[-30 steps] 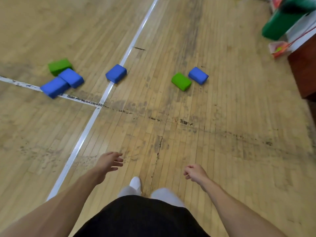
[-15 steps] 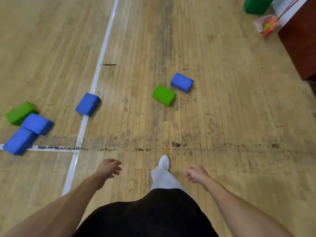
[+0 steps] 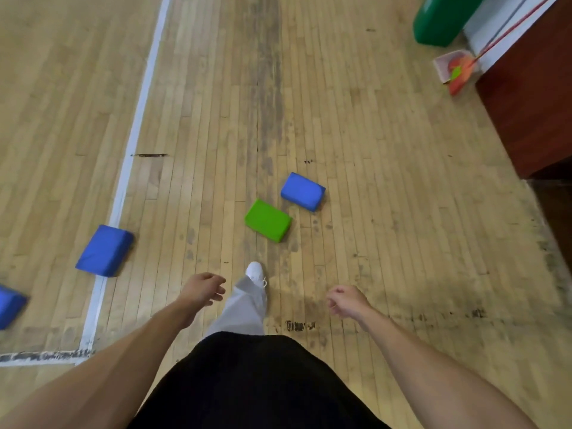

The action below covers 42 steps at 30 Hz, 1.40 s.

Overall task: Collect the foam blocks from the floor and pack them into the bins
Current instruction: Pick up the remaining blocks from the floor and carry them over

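Observation:
A green foam block [image 3: 268, 220] lies on the wooden floor just ahead of my front foot, with a blue foam block [image 3: 303, 191] close behind it to the right. Another blue block [image 3: 105, 251] lies at the left beside the white floor line, and part of a further blue block [image 3: 9, 305] shows at the left edge. My left hand [image 3: 202, 289] hangs empty with loosely curled fingers. My right hand [image 3: 348, 301] is also empty and loosely curled. Both hands are well short of the blocks.
A green bin [image 3: 439, 20] stands at the top right. Beside it a pink dustpan with a red broom [image 3: 458, 69] leans against a dark red-brown cabinet [image 3: 526, 103] along the right side. A white painted line [image 3: 136, 125] runs up the floor at the left.
I have walked forward: the green and blue blocks have come closer and lower in view, the left blocks have slid toward the left edge. Both hands stay empty.

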Available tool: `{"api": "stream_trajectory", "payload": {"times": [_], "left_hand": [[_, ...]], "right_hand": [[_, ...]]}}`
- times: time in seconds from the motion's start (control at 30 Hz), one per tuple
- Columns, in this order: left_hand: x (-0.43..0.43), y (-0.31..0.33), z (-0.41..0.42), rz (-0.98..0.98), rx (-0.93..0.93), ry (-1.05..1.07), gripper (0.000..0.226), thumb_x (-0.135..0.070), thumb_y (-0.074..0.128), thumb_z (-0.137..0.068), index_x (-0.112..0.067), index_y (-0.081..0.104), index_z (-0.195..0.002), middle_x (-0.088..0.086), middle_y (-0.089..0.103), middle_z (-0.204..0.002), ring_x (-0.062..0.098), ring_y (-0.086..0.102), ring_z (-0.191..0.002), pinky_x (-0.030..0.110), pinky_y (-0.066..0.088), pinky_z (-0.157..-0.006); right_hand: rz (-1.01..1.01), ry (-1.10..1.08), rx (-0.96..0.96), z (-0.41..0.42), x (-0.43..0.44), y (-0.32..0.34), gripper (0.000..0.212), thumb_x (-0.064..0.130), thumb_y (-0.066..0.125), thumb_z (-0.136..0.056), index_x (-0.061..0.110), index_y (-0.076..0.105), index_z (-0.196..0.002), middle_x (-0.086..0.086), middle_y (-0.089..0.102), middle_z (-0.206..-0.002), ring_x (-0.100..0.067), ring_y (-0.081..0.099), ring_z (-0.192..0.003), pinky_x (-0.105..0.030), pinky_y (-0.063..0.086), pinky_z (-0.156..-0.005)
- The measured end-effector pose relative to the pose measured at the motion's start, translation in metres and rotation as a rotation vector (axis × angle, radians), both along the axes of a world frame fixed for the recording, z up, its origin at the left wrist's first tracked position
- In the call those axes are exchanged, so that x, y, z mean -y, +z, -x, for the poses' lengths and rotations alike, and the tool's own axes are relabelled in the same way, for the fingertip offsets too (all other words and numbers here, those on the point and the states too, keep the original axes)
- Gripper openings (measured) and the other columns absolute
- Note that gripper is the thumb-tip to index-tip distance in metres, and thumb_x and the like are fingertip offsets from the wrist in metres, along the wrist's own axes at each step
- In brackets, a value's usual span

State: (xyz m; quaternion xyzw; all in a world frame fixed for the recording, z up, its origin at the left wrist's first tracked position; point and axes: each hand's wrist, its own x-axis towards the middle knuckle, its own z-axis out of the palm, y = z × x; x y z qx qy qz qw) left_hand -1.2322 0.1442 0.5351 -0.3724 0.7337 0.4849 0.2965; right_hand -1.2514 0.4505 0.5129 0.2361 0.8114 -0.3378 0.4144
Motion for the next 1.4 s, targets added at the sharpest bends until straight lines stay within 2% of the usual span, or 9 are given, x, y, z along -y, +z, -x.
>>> {"api": "stream_trajectory", "payload": {"times": [0.3, 0.5, 0.63, 0.83, 0.93, 1.1, 1.23, 1.3, 1.4], "left_hand": [[0.015, -0.015, 0.176, 0.004, 0.049, -0.064, 0.025, -0.018, 0.048, -0.094, -0.004, 0.063, -0.108, 0.01, 0.068, -0.092, 0.021, 0.063, -0.082, 0.036, 0.044, -0.088], [-0.023, -0.021, 0.264, -0.012, 0.017, -0.102, 0.02, -0.016, 0.048, -0.094, -0.006, 0.065, -0.099, 0.009, 0.067, -0.085, 0.022, 0.062, -0.078, 0.026, 0.044, -0.067], [-0.059, -0.067, 0.3, 0.01, 0.026, -0.089, 0.02, -0.013, 0.047, -0.094, -0.008, 0.065, -0.099, 0.011, 0.068, -0.089, 0.023, 0.062, -0.079, 0.029, 0.049, -0.074], [-0.109, -0.2, 0.334, 0.103, 0.056, -0.017, 0.019, -0.01, 0.048, -0.091, -0.011, 0.066, -0.099, 0.009, 0.068, -0.089, 0.022, 0.06, -0.081, 0.027, 0.047, -0.069], [-0.117, -0.295, 0.347, 0.16, 0.034, -0.016, 0.021, -0.014, 0.05, -0.091, -0.012, 0.067, -0.104, 0.007, 0.069, -0.098, 0.024, 0.063, -0.093, 0.032, 0.049, -0.081], [-0.109, -0.482, 0.353, 0.264, 0.0, 0.13, 0.028, -0.022, 0.058, -0.089, -0.009, 0.058, -0.114, 0.009, 0.064, -0.109, 0.025, 0.059, -0.1, 0.032, 0.044, -0.077], [-0.097, -0.609, 0.337, 0.365, 0.061, 0.339, 0.065, -0.036, 0.07, -0.083, -0.003, 0.043, -0.132, 0.018, 0.047, -0.134, 0.031, 0.047, -0.124, 0.041, 0.04, -0.102], [-0.094, -0.649, 0.327, 0.304, 0.136, 0.473, 0.08, -0.043, 0.071, -0.082, 0.0, 0.035, -0.139, 0.017, 0.037, -0.143, 0.031, 0.037, -0.133, 0.043, 0.035, -0.109], [-0.099, -0.692, 0.32, 0.004, 0.01, 0.703, 0.076, -0.04, 0.076, -0.077, -0.006, 0.044, -0.136, 0.001, 0.05, -0.131, 0.02, 0.049, -0.119, 0.035, 0.041, -0.101]], "right_hand": [[0.003, -0.011, 0.012, 0.175, 0.015, -0.006, 0.019, 0.02, 0.053, -0.092, 0.01, 0.069, -0.096, -0.003, 0.067, -0.085, -0.016, 0.063, -0.073, -0.028, 0.047, -0.07], [0.067, 0.092, -0.028, 0.287, 0.015, -0.017, 0.009, 0.019, 0.054, -0.089, 0.017, 0.062, -0.085, -0.001, 0.067, -0.083, -0.015, 0.063, -0.071, -0.027, 0.048, -0.068], [0.094, 0.242, -0.02, 0.342, 0.0, -0.065, 0.009, 0.023, 0.054, -0.088, 0.023, 0.062, -0.082, -0.001, 0.069, -0.088, -0.02, 0.067, -0.08, -0.029, 0.049, -0.073], [0.104, 0.498, -0.061, 0.413, -0.015, -0.209, 0.021, 0.022, 0.055, -0.09, 0.017, 0.066, -0.107, -0.001, 0.067, -0.105, -0.02, 0.06, -0.102, -0.025, 0.04, -0.076], [0.111, 0.551, -0.147, 0.442, -0.006, -0.297, 0.033, 0.015, 0.054, -0.091, 0.012, 0.055, -0.123, 0.001, 0.06, -0.088, -0.02, 0.057, -0.094, -0.024, 0.033, -0.065], [0.096, 0.623, -0.259, 0.463, 0.03, -0.472, 0.041, 0.018, 0.057, -0.09, 0.013, 0.05, -0.13, -0.004, 0.064, -0.104, -0.025, 0.058, -0.109, -0.027, 0.038, -0.08], [0.098, 0.788, -0.284, 0.458, 0.059, -0.598, 0.038, 0.03, 0.062, -0.089, 0.012, 0.058, -0.122, -0.01, 0.064, -0.118, -0.026, 0.058, -0.113, -0.03, 0.042, -0.089], [0.075, 0.845, -0.281, 0.449, 0.069, -0.645, 0.043, 0.035, 0.063, -0.089, 0.012, 0.057, -0.124, -0.012, 0.06, -0.123, -0.026, 0.056, -0.116, -0.03, 0.041, -0.091], [0.068, 0.826, -0.415, 0.443, 0.076, -0.687, 0.045, 0.035, 0.065, -0.087, 0.013, 0.053, -0.125, -0.012, 0.056, -0.125, -0.027, 0.054, -0.118, -0.033, 0.042, -0.096]]}}
